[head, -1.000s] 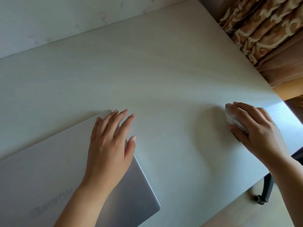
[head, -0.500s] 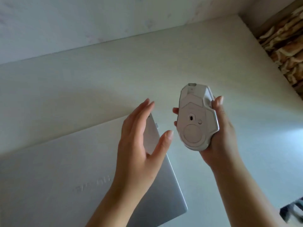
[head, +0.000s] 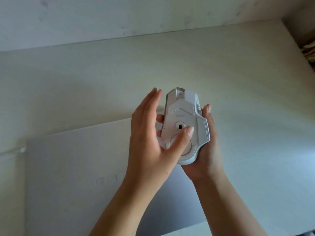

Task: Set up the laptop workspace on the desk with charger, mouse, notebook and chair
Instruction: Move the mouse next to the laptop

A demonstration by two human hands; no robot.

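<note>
A white computer mouse (head: 183, 114) is held up above the desk with its underside facing me. My right hand (head: 208, 154) grips it from behind, fingers curled round both sides. My left hand (head: 150, 142) is at the mouse's left side, fingers straight, with its thumb lying on the round pad of the underside. Below the hands a closed silver laptop (head: 71, 176) lies flat on the pale desk (head: 247, 99), lid up with a faint logo.
A pale wall (head: 119, 16) runs along the desk's far edge. A patterned brown curtain (head: 309, 51) shows at the right edge, beside the desk's right end. Open desk surface lies to the right of the laptop.
My right hand lifted the mouse from the desk's right side and turned it underside up. My left hand left the laptop lid, rose to the mouse and its thumb now touches the underside.
</note>
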